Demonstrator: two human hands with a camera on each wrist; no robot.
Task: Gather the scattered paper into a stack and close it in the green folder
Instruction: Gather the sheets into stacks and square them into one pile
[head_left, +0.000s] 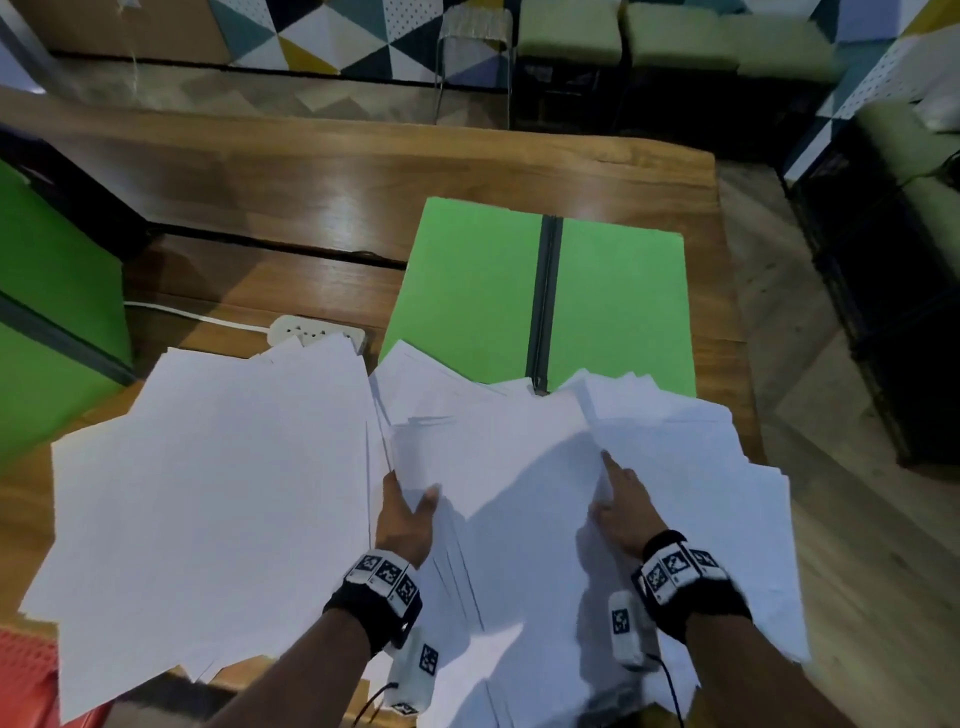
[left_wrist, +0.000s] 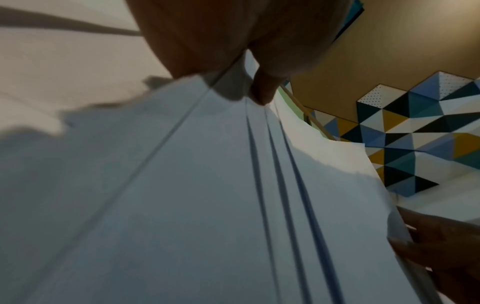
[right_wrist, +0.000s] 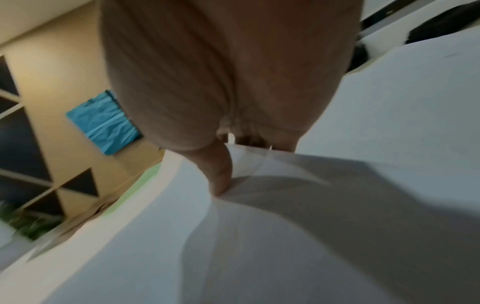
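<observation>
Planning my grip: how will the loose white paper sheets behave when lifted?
Likely floppy: the loose white paper sheets already bow where the left hand and right hand hold them. Probably slippery too; their fanned edges suggest they slide apart easily.

Wooden table (head_left: 311, 171), wall of coloured triangle panels (head_left: 322, 36), pale green cushioned seats (head_left: 675, 36), wood-look floor (head_left: 810, 364)

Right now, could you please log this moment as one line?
paper scattered | folder open | left hand, right hand pinch sheets
</observation>
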